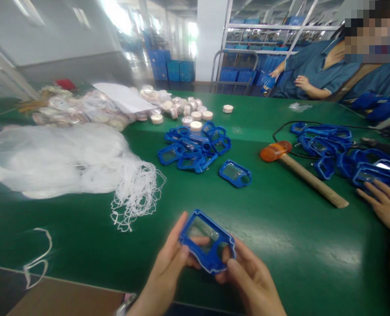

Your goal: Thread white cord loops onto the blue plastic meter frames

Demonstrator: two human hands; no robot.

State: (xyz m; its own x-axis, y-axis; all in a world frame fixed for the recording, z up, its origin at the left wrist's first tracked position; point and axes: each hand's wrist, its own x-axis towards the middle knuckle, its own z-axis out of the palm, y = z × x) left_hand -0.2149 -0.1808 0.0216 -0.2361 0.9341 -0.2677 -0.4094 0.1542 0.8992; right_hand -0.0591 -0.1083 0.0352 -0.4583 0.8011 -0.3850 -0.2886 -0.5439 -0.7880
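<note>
While fingers curl beneath, both hands (171,265) (247,272) grip a blue frame (211,259).

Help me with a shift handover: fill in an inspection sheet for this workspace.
Surface: green tabletop, glossy, with glare at right.
Job's things: windowed blue plastic frame in hand; similar frame alone beyond; frame pile behind.
Clutter: clear plastic bag, tangled white strings, orange-headed mallet.
Grippers: bare left hand and right hand, both holding the frame.
Cables: black cord curving near the mallet head.
Surroundings: co-worker's hand at right; blue crates in background.
</note>
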